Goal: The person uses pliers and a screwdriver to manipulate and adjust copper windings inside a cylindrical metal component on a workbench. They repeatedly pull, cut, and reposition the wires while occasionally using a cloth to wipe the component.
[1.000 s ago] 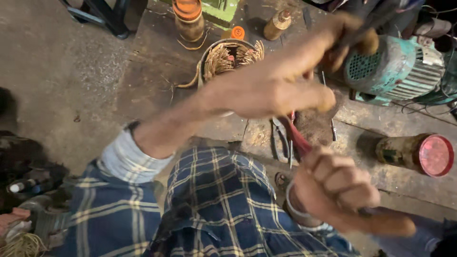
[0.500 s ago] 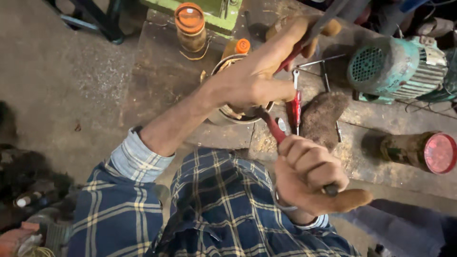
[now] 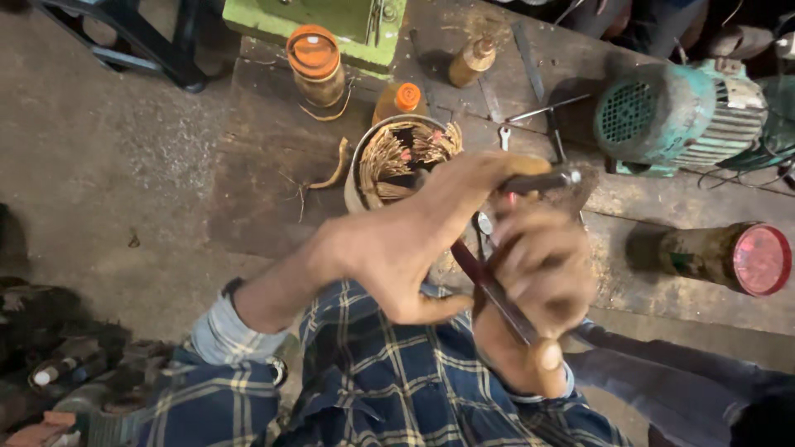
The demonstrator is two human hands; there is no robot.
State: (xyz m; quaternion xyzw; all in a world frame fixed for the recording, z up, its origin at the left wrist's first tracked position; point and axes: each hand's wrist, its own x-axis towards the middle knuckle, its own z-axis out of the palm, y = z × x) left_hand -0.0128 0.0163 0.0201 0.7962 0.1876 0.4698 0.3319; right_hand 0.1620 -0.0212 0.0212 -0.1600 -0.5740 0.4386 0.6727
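Head view: red-handled pliers (image 3: 489, 285) are gripped by the right hand (image 3: 534, 290). A dark metal rod (image 3: 538, 180) is pinched by the left hand (image 3: 397, 248), above the copper-wound motor housing (image 3: 397, 153).

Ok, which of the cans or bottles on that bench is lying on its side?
The can with the red end, at the right edge of the bench. The orange-lidded jar, orange-capped bottle and small brown bottle all stand upright.
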